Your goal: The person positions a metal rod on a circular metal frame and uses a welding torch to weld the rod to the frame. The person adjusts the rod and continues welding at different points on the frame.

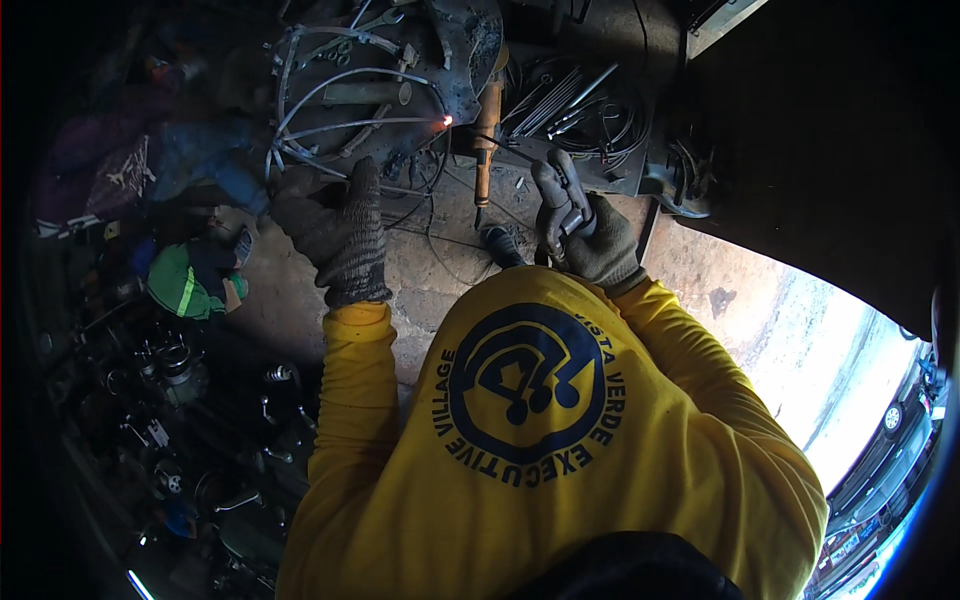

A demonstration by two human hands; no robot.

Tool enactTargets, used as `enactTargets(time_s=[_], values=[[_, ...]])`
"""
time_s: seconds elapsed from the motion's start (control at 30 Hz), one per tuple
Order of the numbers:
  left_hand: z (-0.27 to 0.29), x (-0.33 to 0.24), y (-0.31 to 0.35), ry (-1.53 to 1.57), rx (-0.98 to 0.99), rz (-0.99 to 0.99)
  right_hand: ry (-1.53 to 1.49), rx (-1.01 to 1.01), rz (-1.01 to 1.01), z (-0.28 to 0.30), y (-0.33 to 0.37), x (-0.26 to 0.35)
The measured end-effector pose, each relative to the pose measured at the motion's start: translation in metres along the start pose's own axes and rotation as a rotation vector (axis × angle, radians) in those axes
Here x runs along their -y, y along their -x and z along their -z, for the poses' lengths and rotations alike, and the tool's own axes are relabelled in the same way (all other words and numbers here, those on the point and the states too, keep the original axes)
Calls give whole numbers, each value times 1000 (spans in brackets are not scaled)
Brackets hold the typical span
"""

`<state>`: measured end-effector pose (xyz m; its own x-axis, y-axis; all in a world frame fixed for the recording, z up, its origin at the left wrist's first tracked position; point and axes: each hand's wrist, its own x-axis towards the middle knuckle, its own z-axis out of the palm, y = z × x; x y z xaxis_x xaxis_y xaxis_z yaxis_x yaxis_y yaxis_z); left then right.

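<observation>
In my gloved right hand (605, 245) is a grey welding electrode holder (562, 195). A thin dark electrode (508, 148) sticks out of it toward the upper left. My left hand (345, 235), also in a knitted work glove, is at the near edge of a frame of bent metal rods (350, 122). Its thumb points up and its dark, partly hidden fingers seem closed on the frame's near end. At the frame's right end a spot glows orange (447, 120), apart from the electrode tip. The frame rests on a dark metal work surface (465, 60).
An orange corded power tool (487, 130) lies right of the frame. Beyond it are several metal rods (545, 102) and coiled cable (630, 130). A wrench (385, 20) lies at the back. Another person (110, 170) is at the left. Metal parts (175, 365) clutter the lower left.
</observation>
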<state>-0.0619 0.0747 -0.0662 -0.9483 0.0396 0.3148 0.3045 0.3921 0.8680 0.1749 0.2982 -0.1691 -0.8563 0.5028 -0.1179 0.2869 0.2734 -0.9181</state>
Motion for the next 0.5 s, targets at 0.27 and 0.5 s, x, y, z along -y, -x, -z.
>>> enactTargets(time_s=[0.27,0.5], values=[[5,-31,-3,108,192,-174,-14,-107,27,16,9,4],[2,-38,-20,157,314,-110,-177,-142,3,23,9,-19]])
